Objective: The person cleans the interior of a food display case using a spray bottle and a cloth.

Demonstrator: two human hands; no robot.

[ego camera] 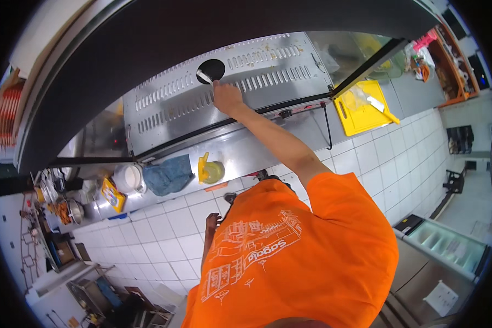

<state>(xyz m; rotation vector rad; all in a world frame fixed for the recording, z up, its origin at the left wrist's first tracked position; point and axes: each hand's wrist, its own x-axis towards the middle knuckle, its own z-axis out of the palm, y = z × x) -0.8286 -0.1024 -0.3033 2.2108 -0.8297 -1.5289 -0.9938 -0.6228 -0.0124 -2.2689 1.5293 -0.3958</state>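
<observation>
My right hand (228, 97) is closed on the handle of a small white brush-like tool (204, 76). The tool reaches over a round dark opening (211, 70) in the slotted metal floor (168, 123) of a display warmer. Brown and yellow crumbs lie on the floor's far right part. My left hand (213, 219) hangs low beside my body, above the tiled floor; its fingers look slightly apart and nothing shows in them. A blue-grey cloth (168, 174) and a container with a yellow spray head (210, 170) are on the metal counter in front of the warmer.
A yellow cutting board (354, 123) with a plastic bag and a yellow-handled knife lies to the right. Left of the cloth stand a white tub (128, 178), a yellow packet (113, 195) and a metal bowl (76, 211). The warmer's dark frame (369, 67) overhangs the work area.
</observation>
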